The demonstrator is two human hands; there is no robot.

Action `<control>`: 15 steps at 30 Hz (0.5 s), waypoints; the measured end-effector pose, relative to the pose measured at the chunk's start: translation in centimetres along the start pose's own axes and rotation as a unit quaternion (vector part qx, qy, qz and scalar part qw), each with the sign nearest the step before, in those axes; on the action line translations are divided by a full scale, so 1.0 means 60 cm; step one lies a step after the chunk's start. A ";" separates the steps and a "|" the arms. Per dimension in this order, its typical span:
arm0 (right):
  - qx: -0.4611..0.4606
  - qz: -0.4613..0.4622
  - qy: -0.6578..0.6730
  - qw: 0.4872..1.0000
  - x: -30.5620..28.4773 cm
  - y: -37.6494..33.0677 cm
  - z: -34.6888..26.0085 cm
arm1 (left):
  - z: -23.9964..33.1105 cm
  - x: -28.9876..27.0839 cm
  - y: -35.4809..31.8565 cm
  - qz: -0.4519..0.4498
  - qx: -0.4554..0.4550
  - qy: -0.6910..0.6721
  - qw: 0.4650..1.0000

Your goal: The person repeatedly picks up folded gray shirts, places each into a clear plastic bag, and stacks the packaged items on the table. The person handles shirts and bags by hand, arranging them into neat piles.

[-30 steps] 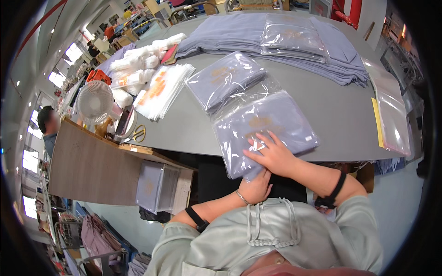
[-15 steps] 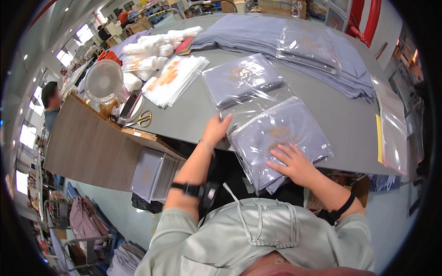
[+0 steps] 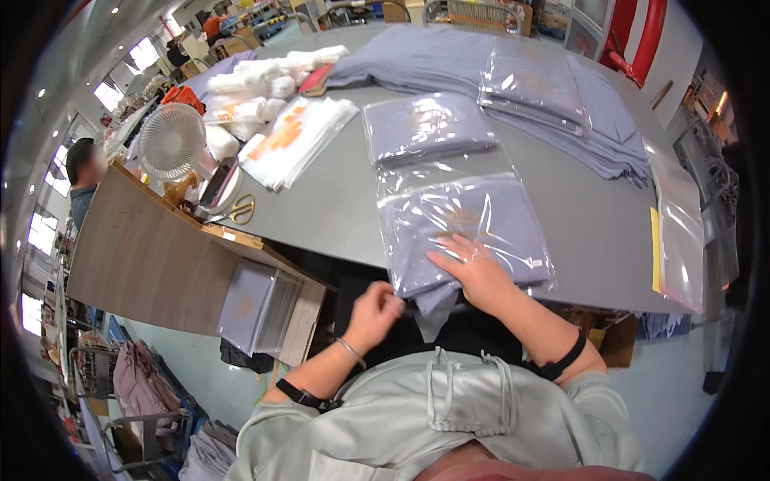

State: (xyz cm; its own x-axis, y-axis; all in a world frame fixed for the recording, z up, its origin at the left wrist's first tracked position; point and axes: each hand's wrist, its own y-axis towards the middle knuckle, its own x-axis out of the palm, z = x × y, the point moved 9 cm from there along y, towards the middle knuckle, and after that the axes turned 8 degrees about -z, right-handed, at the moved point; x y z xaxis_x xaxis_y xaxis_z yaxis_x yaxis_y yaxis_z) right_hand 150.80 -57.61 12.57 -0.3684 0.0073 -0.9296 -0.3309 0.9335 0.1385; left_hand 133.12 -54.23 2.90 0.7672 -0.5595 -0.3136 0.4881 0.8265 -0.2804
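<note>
A folded lavender garment in a clear plastic bag lies at the table's near edge, its lower end and a bit of loose cloth hanging over. My right hand rests flat on it, fingers spread. Beside the bag's lower left corner is my left hand, fingers curled and pinched together at the plastic edge. Just beyond, another bagged lavender garment sits on the table, with clear film stretching between the two.
Lavender cloth is piled along the far side, with bagged pieces on it. White printed bags, a fan and scissors are at left. Clear sleeves lie at right. Bagged garments fill a shelf below.
My left hand has moved down from the bag's upper left side to its lower corner. The near bag has turned straighter and shifted left, my right hand moving with it.
</note>
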 end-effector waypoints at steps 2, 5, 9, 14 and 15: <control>-0.002 -0.001 0.004 1.000 0.011 0.008 -0.012 | -0.022 0.068 -0.009 -0.121 0.000 -0.125 0.985; -0.014 -0.010 -0.048 0.999 0.023 -0.001 -0.041 | -0.022 0.096 0.010 -0.127 0.068 -0.311 0.940; -0.012 -0.002 -0.134 0.991 0.019 0.003 -0.056 | -0.028 0.138 0.000 -0.181 0.031 -0.277 0.943; -0.013 0.046 -0.175 0.983 0.014 0.075 -0.029 | -0.005 0.142 -0.035 -0.223 0.098 -0.261 0.934; -0.033 0.074 -0.182 0.980 0.012 0.075 -0.034 | -0.006 0.133 -0.032 -0.215 0.103 -0.296 0.925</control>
State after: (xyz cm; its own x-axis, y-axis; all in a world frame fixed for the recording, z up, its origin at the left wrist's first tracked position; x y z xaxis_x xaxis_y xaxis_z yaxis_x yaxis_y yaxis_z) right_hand 147.26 -54.12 13.22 -0.0865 0.2799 -0.9561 -0.3578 0.8870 0.2920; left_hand 138.15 -60.28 0.60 0.5474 -0.7572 0.3565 0.8232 0.5639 -0.0662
